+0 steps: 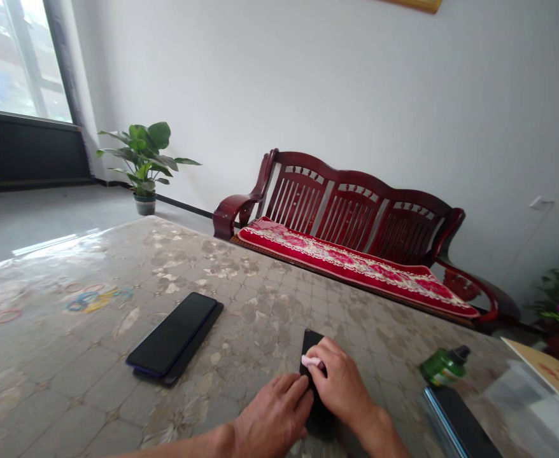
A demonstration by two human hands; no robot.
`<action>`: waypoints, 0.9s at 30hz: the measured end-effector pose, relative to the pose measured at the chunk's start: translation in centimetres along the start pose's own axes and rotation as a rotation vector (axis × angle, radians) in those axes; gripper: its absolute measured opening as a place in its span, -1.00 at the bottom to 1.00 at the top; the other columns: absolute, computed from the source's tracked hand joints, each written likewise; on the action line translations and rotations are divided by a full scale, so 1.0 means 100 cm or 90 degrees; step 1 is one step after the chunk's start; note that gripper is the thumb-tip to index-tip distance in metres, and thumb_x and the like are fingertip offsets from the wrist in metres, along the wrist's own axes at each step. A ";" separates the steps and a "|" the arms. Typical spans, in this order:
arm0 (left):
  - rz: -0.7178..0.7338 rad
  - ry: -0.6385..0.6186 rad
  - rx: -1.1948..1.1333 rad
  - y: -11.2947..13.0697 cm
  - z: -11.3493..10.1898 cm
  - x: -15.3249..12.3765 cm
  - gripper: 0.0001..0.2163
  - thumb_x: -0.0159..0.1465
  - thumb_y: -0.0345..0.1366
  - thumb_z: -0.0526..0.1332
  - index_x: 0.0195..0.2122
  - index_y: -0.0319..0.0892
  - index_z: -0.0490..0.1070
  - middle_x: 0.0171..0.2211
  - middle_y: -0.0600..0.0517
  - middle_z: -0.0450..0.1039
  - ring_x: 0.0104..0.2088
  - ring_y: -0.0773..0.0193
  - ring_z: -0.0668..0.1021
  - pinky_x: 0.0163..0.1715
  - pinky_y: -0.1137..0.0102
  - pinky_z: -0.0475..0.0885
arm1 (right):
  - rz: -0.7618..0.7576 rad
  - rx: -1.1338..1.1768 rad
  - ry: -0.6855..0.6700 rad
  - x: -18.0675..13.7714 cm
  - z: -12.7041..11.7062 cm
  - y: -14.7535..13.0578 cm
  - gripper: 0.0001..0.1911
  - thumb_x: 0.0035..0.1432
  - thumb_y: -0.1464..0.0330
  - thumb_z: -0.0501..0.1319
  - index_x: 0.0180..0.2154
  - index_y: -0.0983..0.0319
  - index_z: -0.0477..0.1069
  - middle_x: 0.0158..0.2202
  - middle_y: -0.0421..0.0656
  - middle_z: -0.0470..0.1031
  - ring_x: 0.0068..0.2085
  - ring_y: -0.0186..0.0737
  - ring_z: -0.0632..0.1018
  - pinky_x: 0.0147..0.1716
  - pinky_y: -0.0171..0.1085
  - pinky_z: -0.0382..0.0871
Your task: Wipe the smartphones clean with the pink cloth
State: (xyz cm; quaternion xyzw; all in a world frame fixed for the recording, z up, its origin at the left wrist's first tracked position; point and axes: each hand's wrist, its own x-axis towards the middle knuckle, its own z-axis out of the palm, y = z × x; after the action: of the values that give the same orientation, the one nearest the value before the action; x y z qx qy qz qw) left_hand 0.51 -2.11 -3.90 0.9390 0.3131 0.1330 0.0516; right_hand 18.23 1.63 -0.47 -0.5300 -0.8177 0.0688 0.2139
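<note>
A black phone-like slab lies flat on the patterned table near the front edge. My left hand rests on its near end with fingers curled against it, holding it down. My right hand pinches a small pink-white piece and presses it on the black slab. Most of the slab is hidden under both hands.
A second black phone lies on a dark case to the left. A green bottle lies on its side at right, beside a dark flat device and a tan box. Coloured rubber bands sit far left. A red wooden bench stands behind the table.
</note>
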 end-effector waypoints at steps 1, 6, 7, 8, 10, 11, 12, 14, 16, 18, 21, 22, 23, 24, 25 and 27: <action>0.003 0.002 0.003 0.000 0.001 0.000 -0.60 0.37 -0.13 0.20 0.13 -0.26 0.31 0.06 -0.16 0.40 0.10 0.03 0.39 0.12 0.22 0.32 | -0.002 -0.002 0.001 0.000 0.000 0.000 -0.81 0.15 0.47 0.10 -0.39 0.12 0.45 -0.34 -0.17 0.47 -0.24 -0.19 0.49 -0.26 -0.29 0.30; 0.016 0.017 0.047 -0.009 0.011 -0.001 -0.66 0.38 -0.31 0.17 0.14 -0.31 0.30 0.16 -0.24 0.33 0.16 -0.01 0.35 0.16 0.19 0.27 | 0.037 -0.052 0.082 0.025 0.001 0.012 -0.79 0.21 0.43 0.10 -0.42 0.13 0.44 -0.36 -0.15 0.48 -0.26 -0.17 0.48 -0.23 -0.26 0.29; 0.017 0.017 0.051 -0.012 0.012 0.000 -0.66 0.37 -0.35 0.18 0.14 -0.31 0.30 0.16 -0.24 0.33 0.18 -0.01 0.34 0.17 0.20 0.26 | 0.044 -0.050 0.095 0.030 0.002 0.014 -0.78 0.21 0.44 0.09 -0.42 0.13 0.44 -0.36 -0.15 0.49 -0.27 -0.18 0.48 -0.23 -0.26 0.29; 0.017 0.017 0.050 -0.014 0.012 0.000 -0.67 0.35 -0.37 0.18 0.13 -0.31 0.31 0.17 -0.23 0.33 0.18 0.00 0.34 0.17 0.21 0.26 | 0.049 -0.047 0.106 0.034 0.003 0.016 -0.78 0.21 0.45 0.09 -0.43 0.13 0.44 -0.36 -0.15 0.49 -0.28 -0.19 0.48 -0.23 -0.27 0.29; 0.018 0.018 0.038 -0.017 0.012 0.001 -0.67 0.34 -0.39 0.19 0.12 -0.28 0.32 0.17 -0.21 0.33 0.18 0.02 0.36 0.18 0.23 0.25 | 0.052 -0.035 0.109 0.034 0.004 0.015 -0.78 0.20 0.45 0.11 -0.44 0.13 0.45 -0.38 -0.16 0.49 -0.30 -0.20 0.48 -0.27 -0.28 0.29; 0.019 0.020 0.031 -0.018 0.011 0.002 -0.67 0.33 -0.39 0.19 0.12 -0.28 0.31 0.16 -0.20 0.33 0.17 0.03 0.36 0.18 0.23 0.25 | 0.048 -0.028 0.103 0.031 0.005 0.013 -0.79 0.19 0.45 0.12 -0.44 0.13 0.45 -0.38 -0.17 0.48 -0.30 -0.20 0.48 -0.29 -0.29 0.29; 0.018 0.022 0.025 -0.018 0.010 0.002 -0.67 0.33 -0.39 0.20 0.12 -0.27 0.31 0.16 -0.19 0.34 0.17 0.03 0.36 0.18 0.23 0.25 | 0.041 -0.021 0.091 0.026 0.005 0.011 -0.80 0.18 0.44 0.12 -0.44 0.13 0.45 -0.39 -0.18 0.47 -0.30 -0.20 0.49 -0.30 -0.30 0.29; 0.012 0.027 0.020 -0.016 0.008 0.004 -0.68 0.34 -0.39 0.19 0.11 -0.25 0.32 0.14 -0.18 0.36 0.16 0.03 0.37 0.17 0.22 0.27 | 0.019 -0.007 0.054 0.014 0.004 0.006 -0.81 0.17 0.45 0.13 -0.42 0.12 0.45 -0.37 -0.19 0.47 -0.27 -0.21 0.49 -0.29 -0.30 0.29; 0.005 0.033 0.023 -0.014 0.007 0.005 -0.73 0.36 -0.38 0.18 0.08 -0.24 0.35 0.09 -0.17 0.40 0.13 0.04 0.39 0.15 0.22 0.30 | -0.001 -0.006 0.019 0.006 0.002 0.004 -0.82 0.16 0.46 0.13 -0.39 0.11 0.46 -0.35 -0.20 0.47 -0.24 -0.20 0.49 -0.27 -0.30 0.29; 0.008 0.037 0.037 -0.013 0.007 0.006 -0.76 0.38 -0.33 0.18 0.04 -0.24 0.38 0.05 -0.15 0.43 0.10 0.03 0.42 0.12 0.22 0.32 | -0.004 -0.020 0.011 0.005 0.000 0.008 -0.82 0.17 0.45 0.13 -0.40 0.11 0.45 -0.34 -0.20 0.48 -0.23 -0.19 0.49 -0.26 -0.29 0.28; 0.025 0.046 0.069 -0.014 0.011 0.006 -0.76 0.39 -0.27 0.19 0.02 -0.26 0.41 0.05 -0.15 0.44 0.09 0.01 0.43 0.11 0.22 0.33 | 0.025 -0.057 0.060 0.017 -0.003 0.019 -0.80 0.22 0.42 0.11 -0.41 0.12 0.44 -0.35 -0.17 0.49 -0.24 -0.17 0.49 -0.23 -0.27 0.28; 0.032 0.052 0.078 -0.015 0.012 0.006 -0.75 0.39 -0.26 0.19 0.03 -0.27 0.40 0.07 -0.16 0.43 0.10 0.00 0.42 0.11 0.21 0.32 | 0.041 -0.067 0.080 0.022 -0.003 0.023 -0.79 0.23 0.42 0.10 -0.41 0.12 0.44 -0.36 -0.17 0.49 -0.25 -0.18 0.50 -0.23 -0.27 0.28; 0.037 0.058 0.083 -0.015 0.014 0.006 -0.73 0.39 -0.26 0.19 0.04 -0.29 0.39 0.08 -0.17 0.42 0.11 0.00 0.42 0.12 0.21 0.32 | 0.053 -0.071 0.094 0.026 -0.003 0.026 -0.79 0.23 0.43 0.10 -0.42 0.13 0.43 -0.37 -0.17 0.49 -0.27 -0.18 0.50 -0.23 -0.27 0.28; 0.040 0.064 0.084 -0.015 0.015 0.005 -0.71 0.39 -0.26 0.19 0.06 -0.31 0.38 0.09 -0.19 0.42 0.12 -0.01 0.41 0.12 0.20 0.31 | 0.062 -0.072 0.101 0.028 -0.003 0.028 -0.78 0.23 0.44 0.10 -0.43 0.13 0.43 -0.38 -0.17 0.49 -0.28 -0.19 0.50 -0.24 -0.28 0.28; 0.042 0.066 0.080 -0.015 0.015 0.005 -0.70 0.39 -0.25 0.19 0.06 -0.31 0.38 0.09 -0.19 0.42 0.12 -0.01 0.41 0.13 0.19 0.30 | 0.063 -0.070 0.100 0.029 -0.003 0.028 -0.78 0.22 0.44 0.11 -0.44 0.13 0.43 -0.39 -0.17 0.48 -0.29 -0.19 0.50 -0.25 -0.28 0.28; 0.039 0.056 0.061 -0.013 0.014 0.003 -0.71 0.38 -0.23 0.20 0.05 -0.30 0.39 0.07 -0.19 0.43 0.10 0.00 0.42 0.10 0.19 0.32 | 0.051 -0.061 0.073 0.022 -0.004 0.023 -0.79 0.22 0.43 0.11 -0.44 0.13 0.42 -0.38 -0.18 0.48 -0.27 -0.19 0.50 -0.25 -0.29 0.28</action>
State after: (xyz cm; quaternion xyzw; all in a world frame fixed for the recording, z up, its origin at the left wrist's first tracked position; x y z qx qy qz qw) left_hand 0.40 -0.90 -5.40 0.9427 0.2923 0.1606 -0.0113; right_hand 19.56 4.56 -0.29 -0.5752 -0.7845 0.0075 0.2316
